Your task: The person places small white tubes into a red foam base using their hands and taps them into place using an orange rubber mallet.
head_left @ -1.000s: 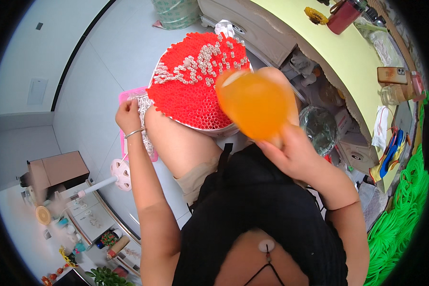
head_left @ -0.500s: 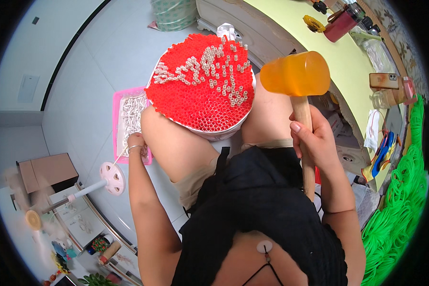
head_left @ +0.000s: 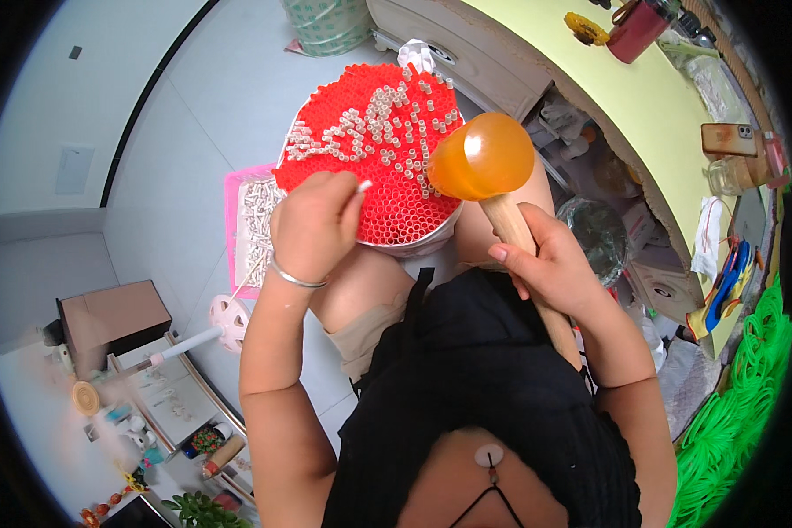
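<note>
My left hand (head_left: 312, 224) is closed on a small white plug (head_left: 364, 187), held over the near left part of a round bundle of red tubes (head_left: 387, 216). The bundle stands upright between my knees in a pale container. Many whitish plugs (head_left: 361, 123) stick up from its far and middle parts. My right hand (head_left: 550, 260) grips the wooden handle of a mallet (head_left: 488, 158), whose translucent orange head hangs over the right edge of the bundle. On the floor to the left, a pink tray (head_left: 232, 198) holds loose white plugs, partly hidden by my left hand and forearm.
A yellow-green table (head_left: 656, 132) curves along the right, with a phone (head_left: 729, 139) and a dark red bottle (head_left: 638, 33) on it. Green cord (head_left: 735, 396) lies in heaps at lower right. A pink-white round base on a pole (head_left: 229, 324) stands at left, near a brown box (head_left: 114, 317).
My left hand has risen from the pink tray to the red bundle, with a white plug in its fingers. The mallet has swung left and lower, its head now over the bundle's edge.
</note>
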`<state>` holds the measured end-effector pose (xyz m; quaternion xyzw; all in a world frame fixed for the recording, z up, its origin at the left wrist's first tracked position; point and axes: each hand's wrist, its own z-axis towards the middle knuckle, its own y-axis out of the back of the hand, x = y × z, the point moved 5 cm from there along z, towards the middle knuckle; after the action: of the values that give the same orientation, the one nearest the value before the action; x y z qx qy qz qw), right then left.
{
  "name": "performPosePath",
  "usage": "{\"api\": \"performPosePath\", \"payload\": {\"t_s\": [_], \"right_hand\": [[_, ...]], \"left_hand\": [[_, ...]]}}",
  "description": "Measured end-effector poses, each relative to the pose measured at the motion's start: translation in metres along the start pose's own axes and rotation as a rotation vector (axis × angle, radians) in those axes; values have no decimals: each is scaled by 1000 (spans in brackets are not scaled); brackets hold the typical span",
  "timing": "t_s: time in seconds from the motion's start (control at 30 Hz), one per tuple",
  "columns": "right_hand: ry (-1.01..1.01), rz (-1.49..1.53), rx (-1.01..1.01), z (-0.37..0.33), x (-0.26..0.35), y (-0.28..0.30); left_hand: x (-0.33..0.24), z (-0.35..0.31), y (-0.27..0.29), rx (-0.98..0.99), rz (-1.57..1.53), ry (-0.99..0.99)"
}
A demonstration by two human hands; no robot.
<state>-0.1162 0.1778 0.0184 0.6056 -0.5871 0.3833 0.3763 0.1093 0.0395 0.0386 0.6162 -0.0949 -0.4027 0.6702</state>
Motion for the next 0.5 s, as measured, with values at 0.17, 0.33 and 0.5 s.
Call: {"api": "performPosePath", "payload": {"t_s": [0.17,0.33,0.5], "right_hand": [[-6,34,50,0,-4,-1],[-42,158,146,5,-8,-5],[-45,143,144,4,-2,0]], "left_hand": [[-27,16,-20,155,336,-223],[-49,25,-25,113,60,-192],[-2,17,-27,-45,-545,276]]}}
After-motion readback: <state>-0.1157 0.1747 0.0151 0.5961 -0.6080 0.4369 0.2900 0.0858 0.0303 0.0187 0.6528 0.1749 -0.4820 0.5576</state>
